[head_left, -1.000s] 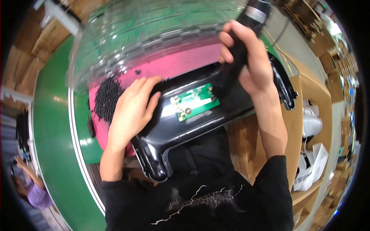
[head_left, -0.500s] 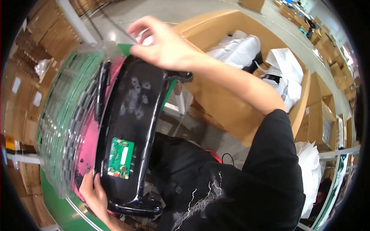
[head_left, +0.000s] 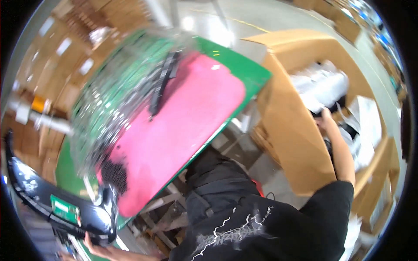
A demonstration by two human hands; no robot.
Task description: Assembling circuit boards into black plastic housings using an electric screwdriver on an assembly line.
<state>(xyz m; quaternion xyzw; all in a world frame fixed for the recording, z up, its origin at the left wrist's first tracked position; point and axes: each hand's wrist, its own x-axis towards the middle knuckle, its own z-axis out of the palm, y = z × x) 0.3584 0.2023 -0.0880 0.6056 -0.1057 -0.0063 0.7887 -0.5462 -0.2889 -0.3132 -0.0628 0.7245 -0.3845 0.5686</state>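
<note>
A glossy black plastic housing (head_left: 32, 180) is tilted at the lower left, past the end of the table, with my left hand (head_left: 96, 249) gripping its lower end. A small green circuit board (head_left: 65, 210) sits on the housing. On the far right, my right hand (head_left: 323, 121) is down inside a large cardboard box (head_left: 296, 135), its fingers curled beside a white-wrapped bundle (head_left: 322, 87) and dark parts. What those fingers hold, if anything, is hidden.
A pink mat (head_left: 183, 126) covers much of the green table (head_left: 257, 74). On it lie a slim black bar (head_left: 163, 85) and a heap of small black pieces (head_left: 114, 176). Clear plastic packaging (head_left: 113, 102) is stacked at the table's left. Cardboard cartons (head_left: 56, 56) stand behind.
The black housing has swung from over the pink mat to the lower left in my left hand. My right hand has left its far end and moved into the cardboard box.
</note>
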